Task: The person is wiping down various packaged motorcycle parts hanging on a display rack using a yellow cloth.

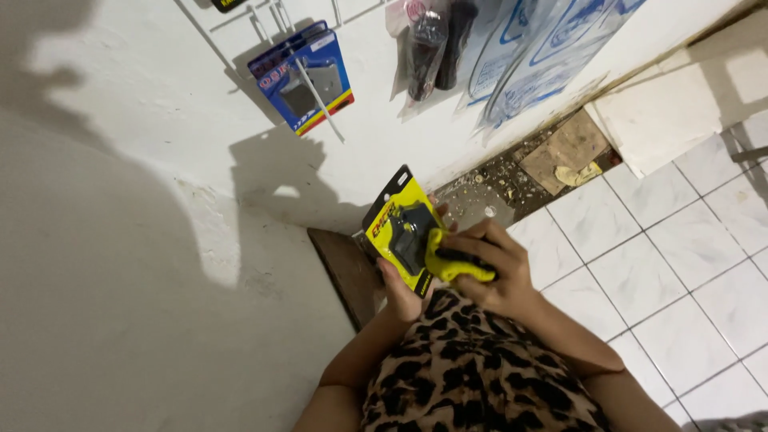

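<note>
A yellow and black blister pack [402,227] with a dark part inside is held up in front of me, tilted. My left hand [402,293] grips it from below, thumb at its lower edge. My right hand [498,268] presses a yellow cloth [456,263] against the pack's lower right side, fingers curled over the cloth. Both hands are close to my chest, above a leopard-print garment [472,368].
A white wall carries wire hooks with a blue blister pack [308,78], a clear bag of dark parts [430,44] and flat plastic packages [532,56]. A dark wooden board [346,268] leans below. White floor tiles [664,264] lie right, with rubble along the wall base.
</note>
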